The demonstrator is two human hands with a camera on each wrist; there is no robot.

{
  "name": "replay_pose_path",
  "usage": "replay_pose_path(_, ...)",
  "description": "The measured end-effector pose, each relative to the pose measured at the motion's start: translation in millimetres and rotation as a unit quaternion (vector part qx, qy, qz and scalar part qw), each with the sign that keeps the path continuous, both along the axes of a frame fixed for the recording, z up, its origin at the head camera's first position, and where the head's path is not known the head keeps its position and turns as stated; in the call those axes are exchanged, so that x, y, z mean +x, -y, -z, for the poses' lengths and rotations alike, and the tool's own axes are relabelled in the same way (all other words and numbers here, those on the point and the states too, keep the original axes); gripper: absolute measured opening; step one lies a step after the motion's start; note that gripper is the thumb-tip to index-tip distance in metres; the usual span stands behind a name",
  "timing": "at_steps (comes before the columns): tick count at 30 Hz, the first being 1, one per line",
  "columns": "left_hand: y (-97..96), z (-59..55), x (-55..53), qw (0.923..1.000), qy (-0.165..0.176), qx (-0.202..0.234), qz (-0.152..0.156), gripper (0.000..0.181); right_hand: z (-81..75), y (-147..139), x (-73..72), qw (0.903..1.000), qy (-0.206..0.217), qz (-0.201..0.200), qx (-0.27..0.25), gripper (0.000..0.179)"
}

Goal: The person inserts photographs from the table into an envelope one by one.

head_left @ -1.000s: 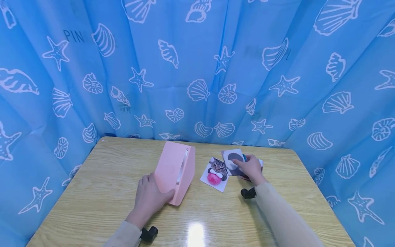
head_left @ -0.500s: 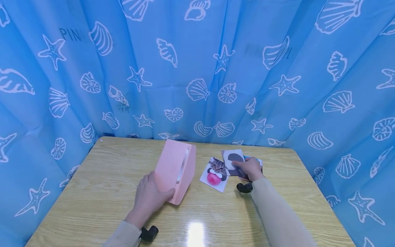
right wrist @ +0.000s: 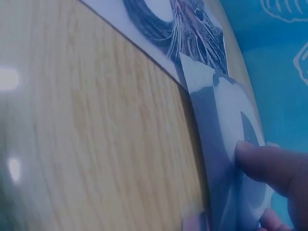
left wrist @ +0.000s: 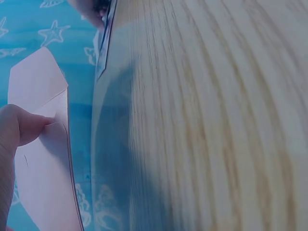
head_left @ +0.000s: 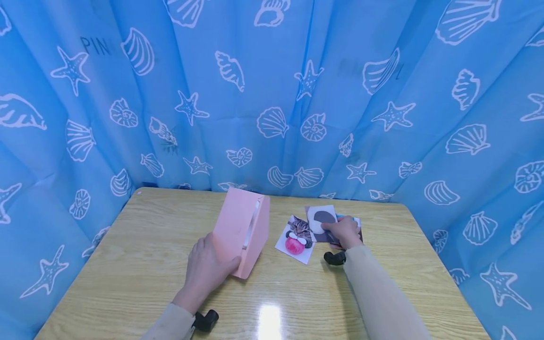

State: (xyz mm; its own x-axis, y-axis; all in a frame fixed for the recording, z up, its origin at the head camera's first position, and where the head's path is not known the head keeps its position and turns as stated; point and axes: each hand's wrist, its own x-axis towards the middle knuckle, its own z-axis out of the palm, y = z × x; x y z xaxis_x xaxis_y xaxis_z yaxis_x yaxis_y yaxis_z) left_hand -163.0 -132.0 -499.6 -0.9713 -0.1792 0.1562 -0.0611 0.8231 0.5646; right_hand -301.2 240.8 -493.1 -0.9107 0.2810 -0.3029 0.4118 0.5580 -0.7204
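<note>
Two things at once: gripped a pink envelope point(head_left: 238, 231) in the left hand point(head_left: 206, 264) and pinched a grey-and-white picture card point(head_left: 320, 217) in the right hand point(head_left: 346, 231). Held the envelope tilted over the left-middle part of the counter point(head_left: 140, 264), thumb across the near end and fingers round the left side, presumably to steady it with its long opening turned right, towards the cards. Saw a pale strip point(head_left: 251, 225) along that opening; could not tell lining from contents. Judged the envelope at least partly raised, with blue curtain point(left wrist: 82, 144) showing between it and the counter in the left wrist view, but could not make out any contact at its lower edge. Pressed the right thumb on the card's face, a fingertip showing near its far side, likely for control of one thin sheet above other cards point(head_left: 335, 246), mostly hidden by that hand. Found a cat picture point(head_left: 296, 240) flat on the counter, ungripped, between envelope and card, probably spread face up for easy viewing.
</note>
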Motion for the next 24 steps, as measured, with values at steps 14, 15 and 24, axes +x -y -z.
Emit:
replay_pose_path(14, -0.3, -0.6, 2.7, 1.0, -0.008, 0.0, 0.001, 0.095, 0.6, 0.9, -2.6, 0.9985, -0.001, -0.019, 0.051, 0.071)
replay_pose_path(15, -0.3, -0.7, 3.0, 1.0, -0.008, -0.001, 0.001, 0.095, 0.2, 1.3, -2.5, 0.9979, -0.005, -0.023, 0.061, 0.072)
replay_pose_path(24, -1.6, -1.2, 7.0, 1.0, 0.002, -0.003, -0.001, 0.097, -4.2, 9.2, 3.1, 0.9895, -0.06, -0.037, 0.126, 0.068)
